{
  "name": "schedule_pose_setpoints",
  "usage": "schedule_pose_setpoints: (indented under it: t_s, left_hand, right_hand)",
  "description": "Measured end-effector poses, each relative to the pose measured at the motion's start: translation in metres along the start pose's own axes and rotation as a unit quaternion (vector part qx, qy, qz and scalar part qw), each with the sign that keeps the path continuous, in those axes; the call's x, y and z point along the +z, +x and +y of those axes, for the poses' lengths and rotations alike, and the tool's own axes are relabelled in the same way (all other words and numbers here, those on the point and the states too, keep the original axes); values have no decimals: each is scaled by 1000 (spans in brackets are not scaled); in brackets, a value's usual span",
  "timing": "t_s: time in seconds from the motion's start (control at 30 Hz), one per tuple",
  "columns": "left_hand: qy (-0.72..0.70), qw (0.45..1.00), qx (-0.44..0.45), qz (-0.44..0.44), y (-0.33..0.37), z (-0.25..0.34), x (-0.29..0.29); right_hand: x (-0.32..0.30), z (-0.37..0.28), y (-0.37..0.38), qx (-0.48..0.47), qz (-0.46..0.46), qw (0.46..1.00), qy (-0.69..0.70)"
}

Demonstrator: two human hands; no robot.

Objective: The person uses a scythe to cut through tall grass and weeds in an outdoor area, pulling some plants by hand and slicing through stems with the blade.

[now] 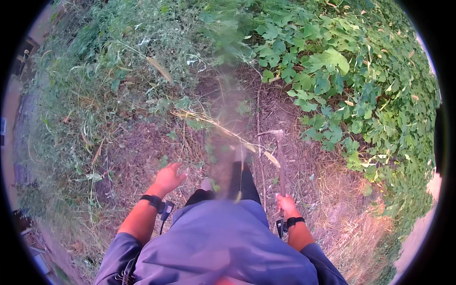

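Note:
My right hand (286, 204) is wrapped round the long wooden handle of a sickle (281, 166). Its narrow blade sits at the far end of the handle and points left, over the bare soil. My left hand (170, 179) is held out above the ground with thumb and fingers apart, holding nothing. Between the hands, a dry yellow grass stalk (216, 124) with seed heads slants down to the right, and its lower end reaches close to the sickle handle. Whether they touch I cannot tell.
Dense leafy vines (332, 61) cover the right side. Tangled weeds (118, 61) grow at the left and far side. A thin, long stem (259, 114) runs along the brown soil (142, 147). Dry straw (346, 204) lies at the right. A blurred streak hides part of the middle.

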State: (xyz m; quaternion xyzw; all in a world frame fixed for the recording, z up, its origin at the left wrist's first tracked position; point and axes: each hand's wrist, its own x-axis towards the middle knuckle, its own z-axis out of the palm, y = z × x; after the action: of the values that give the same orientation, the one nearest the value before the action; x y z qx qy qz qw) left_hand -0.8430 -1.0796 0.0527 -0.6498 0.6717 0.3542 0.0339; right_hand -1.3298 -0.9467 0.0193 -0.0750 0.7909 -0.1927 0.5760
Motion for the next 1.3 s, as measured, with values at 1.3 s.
schedule_pose_setpoints:
  t_s: [1.3]
  left_hand:
    - [425, 880, 213, 4, 389, 50, -86]
  right_hand:
    - [113, -296, 207, 49, -57, 996, 58]
